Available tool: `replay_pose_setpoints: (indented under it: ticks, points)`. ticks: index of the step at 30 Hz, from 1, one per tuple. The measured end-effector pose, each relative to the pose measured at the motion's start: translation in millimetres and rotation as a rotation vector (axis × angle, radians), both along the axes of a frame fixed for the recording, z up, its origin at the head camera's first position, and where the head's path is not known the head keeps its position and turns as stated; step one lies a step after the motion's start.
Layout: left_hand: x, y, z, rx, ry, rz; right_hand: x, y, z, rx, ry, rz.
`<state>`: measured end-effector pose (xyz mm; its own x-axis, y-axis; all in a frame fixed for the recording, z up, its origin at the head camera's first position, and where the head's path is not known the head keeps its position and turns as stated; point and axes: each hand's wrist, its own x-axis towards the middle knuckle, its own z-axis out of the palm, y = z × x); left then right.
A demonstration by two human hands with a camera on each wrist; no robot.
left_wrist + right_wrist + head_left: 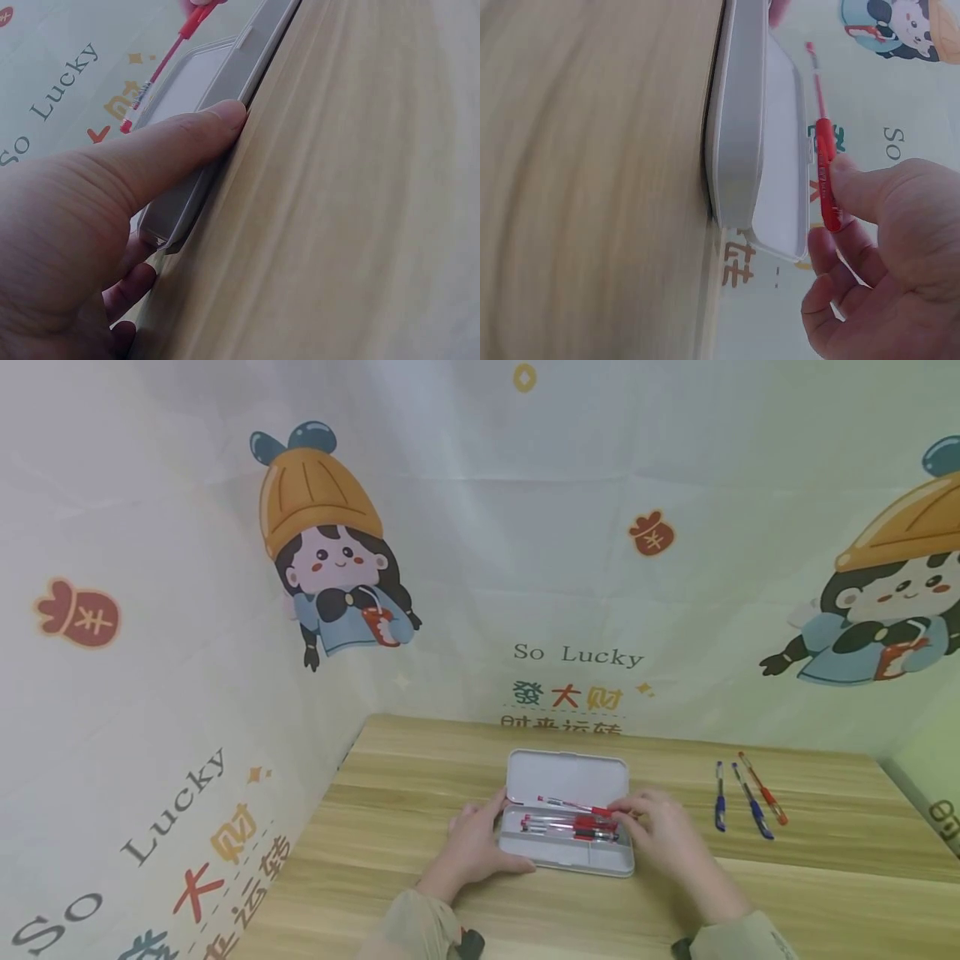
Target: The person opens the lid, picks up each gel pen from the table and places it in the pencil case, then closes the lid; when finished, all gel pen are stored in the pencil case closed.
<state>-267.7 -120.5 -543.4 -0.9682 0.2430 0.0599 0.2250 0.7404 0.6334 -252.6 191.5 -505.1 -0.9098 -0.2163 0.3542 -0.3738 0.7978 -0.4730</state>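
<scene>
An open white pencil case (611, 858) lies on the table, its lid raised at the back. My left hand (476, 845) grips the case's left end, with the thumb along the front wall and the fingers round the end. Several pens lie inside the case, among them red pens (551, 821) and a pen with a black grip (596, 835). My right hand (666, 832) pinches a red gel pen (823, 169) by its red grip end between thumb and fingers. That pen is held above the case, roughly lengthwise, its clear end pointing left.
To the right on the wooden table (825, 877) lie two blue pens (720, 800) and another red pen (763, 787), side by side. A printed cloth (465, 568) with cartoon figures hangs behind and to the left of the table.
</scene>
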Motion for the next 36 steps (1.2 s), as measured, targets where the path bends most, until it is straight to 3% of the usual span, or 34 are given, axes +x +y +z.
replay_pose_setpoints:
  ticks: [10, 19, 36]
  points:
    - [-1.8, 0.7, -1.1, -0.006, 0.012, -0.007, -1.8, -7, -5.1, 0.007, -0.097, 0.044]
    - [-3.1, 0.5, -3.8, -0.007, 0.008, 0.000, -6.6, -16, -4.4, 0.037, -0.089, 0.097]
    - [-0.8, 0.9, 0.4, 0.008, -0.010, 0.014, -13.1, -14, -10.0, 0.059, -0.127, 0.079]
